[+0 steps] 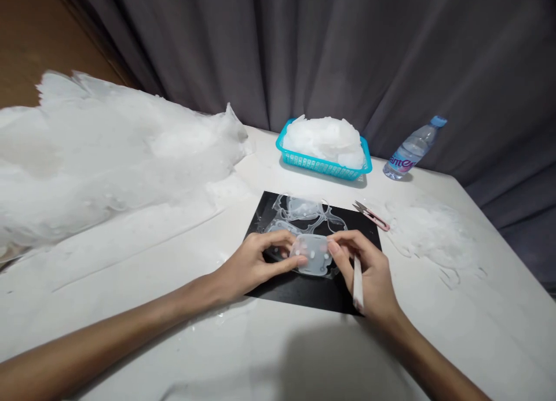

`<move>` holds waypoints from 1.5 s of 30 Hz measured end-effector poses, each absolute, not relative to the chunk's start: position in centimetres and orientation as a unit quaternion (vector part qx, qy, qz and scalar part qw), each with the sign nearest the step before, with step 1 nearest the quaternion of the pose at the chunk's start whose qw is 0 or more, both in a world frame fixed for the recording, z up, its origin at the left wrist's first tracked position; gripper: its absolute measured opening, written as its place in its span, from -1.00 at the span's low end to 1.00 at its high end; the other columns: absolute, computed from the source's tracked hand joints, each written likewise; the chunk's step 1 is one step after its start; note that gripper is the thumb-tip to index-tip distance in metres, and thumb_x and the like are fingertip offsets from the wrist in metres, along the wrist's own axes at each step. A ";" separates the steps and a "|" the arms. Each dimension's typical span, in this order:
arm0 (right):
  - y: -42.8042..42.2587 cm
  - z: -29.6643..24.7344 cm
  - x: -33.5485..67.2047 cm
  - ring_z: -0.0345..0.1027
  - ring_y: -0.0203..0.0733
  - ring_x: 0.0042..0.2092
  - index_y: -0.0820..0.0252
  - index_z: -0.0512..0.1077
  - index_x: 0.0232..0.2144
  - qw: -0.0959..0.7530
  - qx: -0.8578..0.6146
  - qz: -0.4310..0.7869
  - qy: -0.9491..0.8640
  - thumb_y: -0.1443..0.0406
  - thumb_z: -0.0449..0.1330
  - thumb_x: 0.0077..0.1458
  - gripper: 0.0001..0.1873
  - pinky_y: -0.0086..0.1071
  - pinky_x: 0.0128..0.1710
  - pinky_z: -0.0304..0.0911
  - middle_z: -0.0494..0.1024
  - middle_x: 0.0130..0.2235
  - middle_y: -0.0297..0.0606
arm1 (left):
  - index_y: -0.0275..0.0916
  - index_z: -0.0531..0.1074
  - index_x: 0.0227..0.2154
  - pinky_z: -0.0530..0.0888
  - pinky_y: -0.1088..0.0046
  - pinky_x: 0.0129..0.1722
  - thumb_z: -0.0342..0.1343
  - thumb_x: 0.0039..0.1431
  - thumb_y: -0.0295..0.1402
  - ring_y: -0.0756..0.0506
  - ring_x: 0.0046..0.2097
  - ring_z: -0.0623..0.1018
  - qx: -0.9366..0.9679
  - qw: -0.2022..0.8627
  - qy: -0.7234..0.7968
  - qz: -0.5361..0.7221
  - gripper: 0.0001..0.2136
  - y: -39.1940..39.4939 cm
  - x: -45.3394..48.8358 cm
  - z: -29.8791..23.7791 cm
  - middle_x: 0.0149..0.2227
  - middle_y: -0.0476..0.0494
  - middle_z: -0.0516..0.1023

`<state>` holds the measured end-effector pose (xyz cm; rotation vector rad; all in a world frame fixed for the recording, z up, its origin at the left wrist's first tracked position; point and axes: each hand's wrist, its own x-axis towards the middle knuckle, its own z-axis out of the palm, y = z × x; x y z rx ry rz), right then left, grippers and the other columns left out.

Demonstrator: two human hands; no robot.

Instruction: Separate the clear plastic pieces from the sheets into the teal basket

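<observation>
A small frosted translucent plastic piece (pixel 313 262), roughly square with rounded corners and a few small holes, is held up between both hands above a black mat (pixel 299 299). My left hand (pixel 254 259) pinches its left side between thumb and fingers. At its upper right edge are the thumb and fingertips of my right hand (pixel 367 262). A slim pale stick-like tool (pixel 358 282) is also tucked in my right hand, its far end hidden by the fingers. Behind the held piece, a similar plastic piece (pixel 302 207) lies on the mat among clear curly frame scraps (pixel 336 218).
Pink-handled thread snips (pixel 371 215) lie at the mat's right corner. A turquoise basket (pixel 321 164) heaped with white translucent pieces and a water bottle (pixel 408 155) stand behind. A big pile of white plastic (pixel 108 152) fills the left; scraps (pixel 434 233) lie at right.
</observation>
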<state>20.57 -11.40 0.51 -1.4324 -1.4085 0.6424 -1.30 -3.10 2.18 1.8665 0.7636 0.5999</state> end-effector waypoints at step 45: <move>-11.6 1.2 19.7 0.31 -0.21 -0.28 0.10 0.56 -0.22 0.503 -0.513 0.180 -0.672 0.40 0.27 0.31 -0.90 -0.31 -0.28 0.23 0.59 -0.29 -0.32 | -0.21 0.65 -0.10 0.44 0.40 0.04 0.08 0.48 -0.32 -0.09 -0.04 0.59 0.797 0.505 0.221 0.247 -0.78 -3.2 -1.4 2.0 -0.08 -0.12 0.65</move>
